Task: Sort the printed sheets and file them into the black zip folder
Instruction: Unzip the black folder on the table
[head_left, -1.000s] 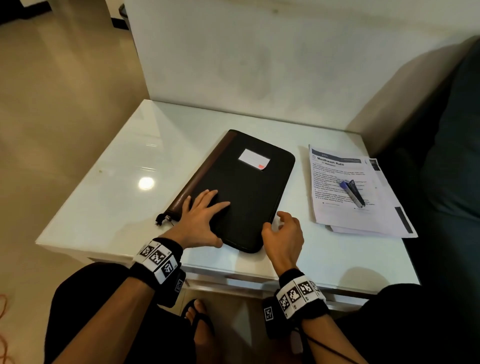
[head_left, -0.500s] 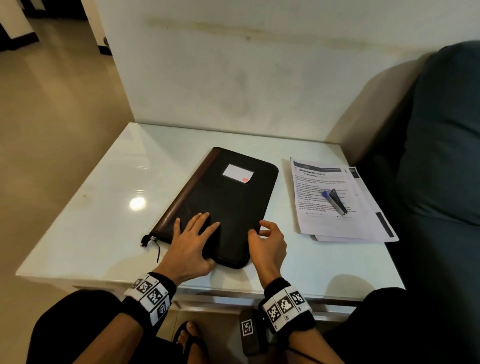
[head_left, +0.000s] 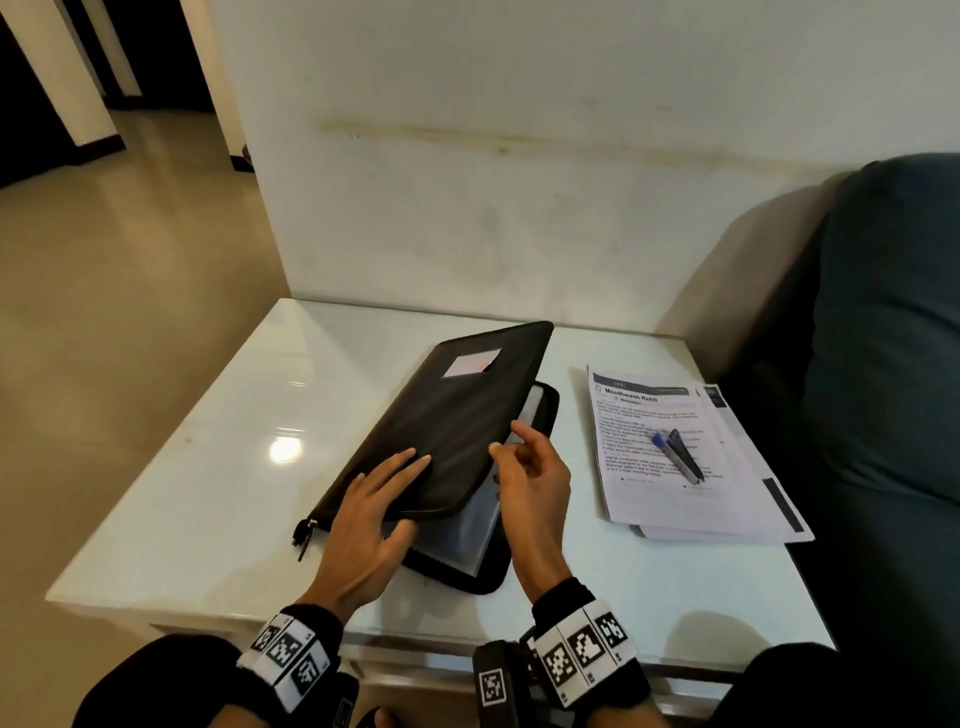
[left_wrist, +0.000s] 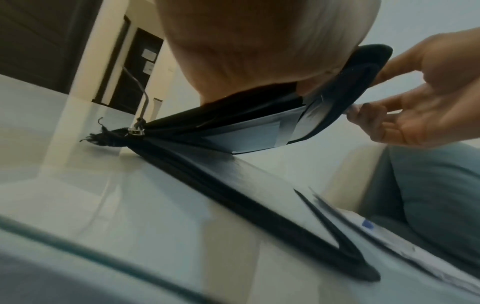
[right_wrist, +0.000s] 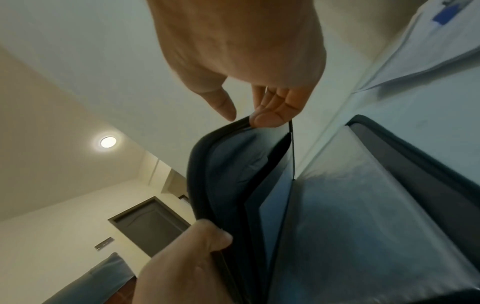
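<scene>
Now both hands (head_left: 530, 483) on folder cover (head_left: 441, 415)

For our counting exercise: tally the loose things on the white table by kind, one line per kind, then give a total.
Black zip folder: 1
Stack of printed sheets: 1 (sheet count cannot be told)
Pens on the sheets: 2
Total: 4

A black zip folder (head_left: 447, 415) with a brown spine edge and a white label marked red is seen on a glossy white table (head_left: 197, 467). White printed sheets (head_left: 675, 457) carry black text; wristbands (head_left: 582, 649) show black-and-white square patterns.
</scene>
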